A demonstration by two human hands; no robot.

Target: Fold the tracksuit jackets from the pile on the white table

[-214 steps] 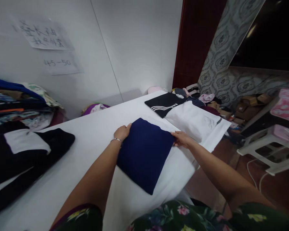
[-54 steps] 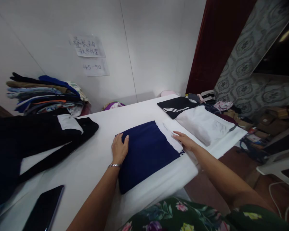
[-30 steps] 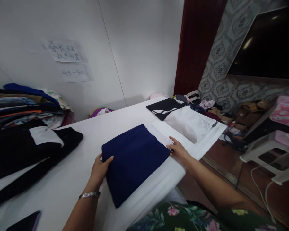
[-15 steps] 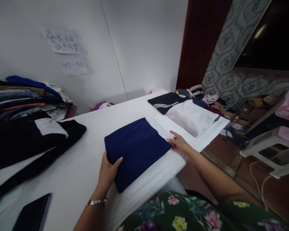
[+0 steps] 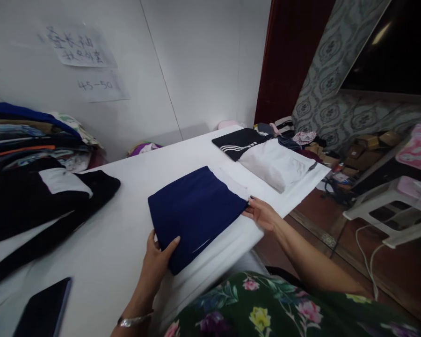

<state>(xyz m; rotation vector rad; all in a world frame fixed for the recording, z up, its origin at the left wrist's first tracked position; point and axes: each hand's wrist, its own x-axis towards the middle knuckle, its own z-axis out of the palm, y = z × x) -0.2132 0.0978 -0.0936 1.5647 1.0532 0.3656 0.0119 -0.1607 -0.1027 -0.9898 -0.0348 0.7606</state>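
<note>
A folded navy-blue garment (image 5: 196, 210) with a white panel (image 5: 229, 182) along its right side lies on the white table in front of me. My left hand (image 5: 159, 255) grips its near left edge, thumb on top and the other fingers out of sight beneath. At the near right corner, my right hand (image 5: 263, 213) holds the edge between its fingers, palm turned partly up. Beyond it lie a folded white garment (image 5: 275, 164) and a black garment with white stripes (image 5: 236, 142).
To the left, a black-and-white garment (image 5: 73, 201) spreads over the table (image 5: 122, 234), with a dark phone (image 5: 42, 309) nearer me. A pile of clothes (image 5: 31, 135) stands by the wall. Right of the table are a plastic stool (image 5: 375, 210) and cardboard boxes (image 5: 366, 154).
My right hand has rolled palm-up at the corner, its thumb and fingers closer together. My left hand has slid slightly down the left edge. The whole view has shifted a little.
</note>
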